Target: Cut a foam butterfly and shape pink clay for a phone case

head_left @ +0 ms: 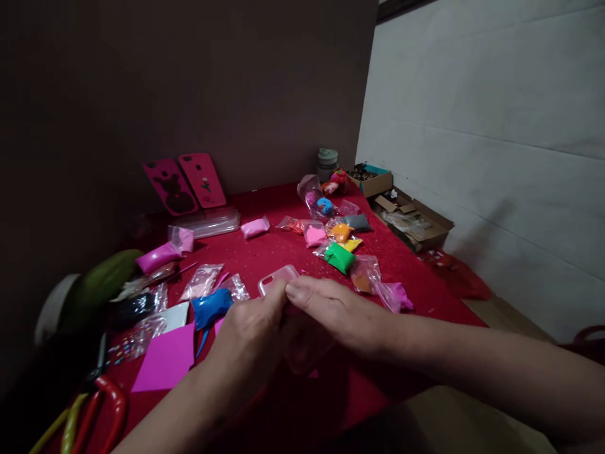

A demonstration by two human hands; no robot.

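Observation:
My left hand (253, 328) and my right hand (338, 313) meet at the front middle of the red-covered table, thumbs and fingertips pressed together. Both are closed, and whatever is between the fingers is hidden. A clear phone case (280, 275) shows its top edge and camera corner just beyond the fingertips; the hands cover most of it, so I cannot tell whether they touch it. Left of my left hand are a blue clay packet (212, 308) and a magenta sheet (165, 358). A green clay packet (339, 257) is beyond my right hand.
Two pink phone cases (203, 180) lean against the back wall. Several clay packets, such as a grey one (357, 222), lie at the back right. A jar (327, 164) stands behind them. Cardboard boxes (416, 221) are to the right; red-handled pliers (113, 410) lie front left.

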